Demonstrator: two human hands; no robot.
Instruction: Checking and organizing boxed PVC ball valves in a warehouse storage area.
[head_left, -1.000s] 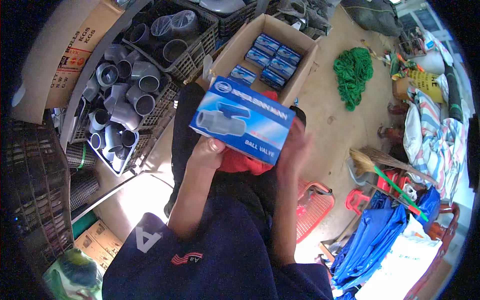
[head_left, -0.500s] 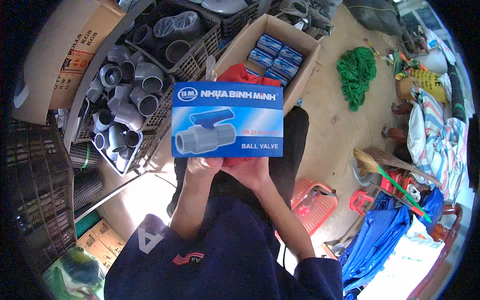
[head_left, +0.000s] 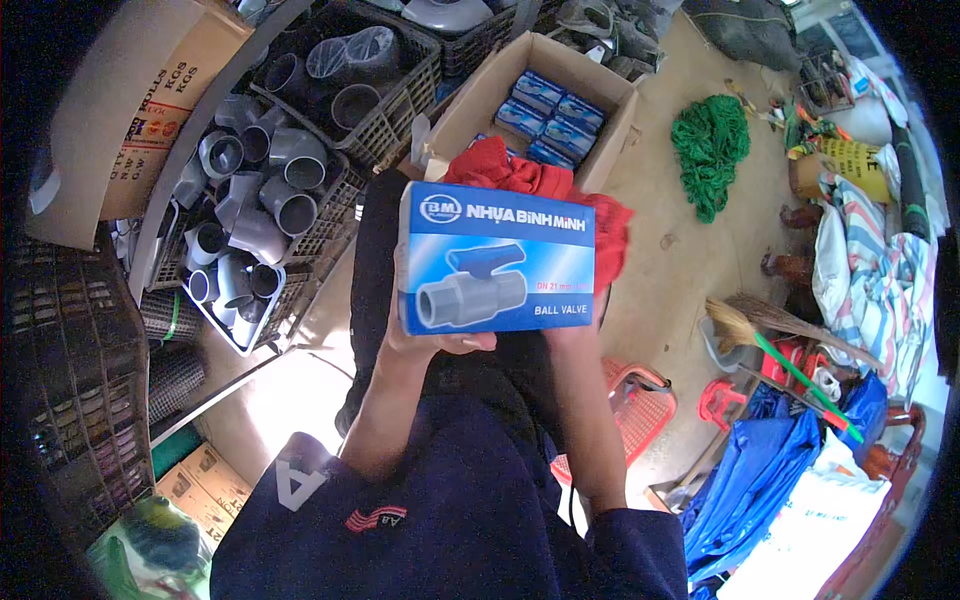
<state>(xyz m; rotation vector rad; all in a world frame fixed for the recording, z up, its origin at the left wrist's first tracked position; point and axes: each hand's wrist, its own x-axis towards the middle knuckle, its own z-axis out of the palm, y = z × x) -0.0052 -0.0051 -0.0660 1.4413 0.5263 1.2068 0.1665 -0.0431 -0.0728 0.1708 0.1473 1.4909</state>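
Crates of grey pipe elbows (head_left: pixel 250 200) sit far left. The left hand (head_left: pixel 425 335) and right hand (head_left: pixel 575 335), mostly hidden, clamp the blue valve box (head_left: pixel 497 258), now turned square-on where it was tilted before, probably for reading; open carton (head_left: pixel 545 100) beyond.

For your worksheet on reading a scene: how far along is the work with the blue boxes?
Done: several matching boxes already lie in the open carton. In hand: left hand and right hand hold one blue box face up. Left: bare space remains inside the carton.
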